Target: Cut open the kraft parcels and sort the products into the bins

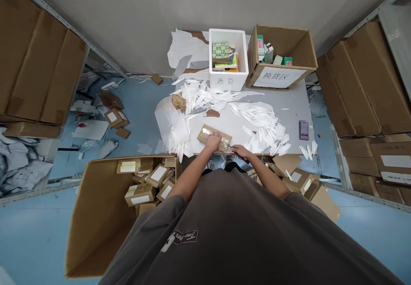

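Observation:
A small brown parcel (206, 131) with shiny tape lies near the table's front edge, slightly tilted. On its middle front rests my left hand (213, 141), its fingers bent over the cardboard and pressing it. At the parcel's right end, my right hand (241, 151) is wrapped round a red and black cutting tool (244, 160), whose tip touches or nearly touches the taped end. Torn white paper strips (266, 120) are heaped behind and to the right of the parcel.
A white foam box (228, 81) with booklets and an open carton (280, 78) with small boxes stand at the table's back. A phone (303, 130) lies right. A large carton (96, 216) of parcels stands front left; shelves (340, 156) flank the table.

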Action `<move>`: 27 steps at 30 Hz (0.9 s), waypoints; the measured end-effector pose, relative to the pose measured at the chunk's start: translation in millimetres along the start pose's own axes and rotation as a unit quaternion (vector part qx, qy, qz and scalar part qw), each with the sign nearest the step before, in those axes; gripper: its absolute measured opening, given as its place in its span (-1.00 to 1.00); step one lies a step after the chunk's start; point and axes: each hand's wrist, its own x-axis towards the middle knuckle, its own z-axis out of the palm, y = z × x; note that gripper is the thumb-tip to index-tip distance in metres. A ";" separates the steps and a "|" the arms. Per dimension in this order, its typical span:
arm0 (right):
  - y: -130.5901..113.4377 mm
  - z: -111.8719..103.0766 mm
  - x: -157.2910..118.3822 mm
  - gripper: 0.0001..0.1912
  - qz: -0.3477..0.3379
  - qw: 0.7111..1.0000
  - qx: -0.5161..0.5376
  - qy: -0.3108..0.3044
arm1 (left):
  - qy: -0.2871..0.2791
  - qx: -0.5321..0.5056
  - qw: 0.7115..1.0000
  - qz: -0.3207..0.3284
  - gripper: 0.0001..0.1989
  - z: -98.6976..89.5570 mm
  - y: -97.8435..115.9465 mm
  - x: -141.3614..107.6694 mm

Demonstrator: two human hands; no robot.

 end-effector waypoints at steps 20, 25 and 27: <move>14.9 10.9 -17.8 -0.63 -0.009 0.990 0.029 0.137 | 0.024 -0.054 0.998 -0.014 0.11 -2.0 -31.7 16.4; 6.0 15.6 -18.1 -0.72 -0.068 0.983 -0.053 0.164 | 0.090 -0.051 0.995 -0.010 -0.13 16.3 -32.2 10.4; 10.0 13.8 -21.5 -0.75 -0.085 0.978 -0.090 0.170 | 0.118 -0.045 0.992 -0.015 -0.17 25.8 -28.9 4.8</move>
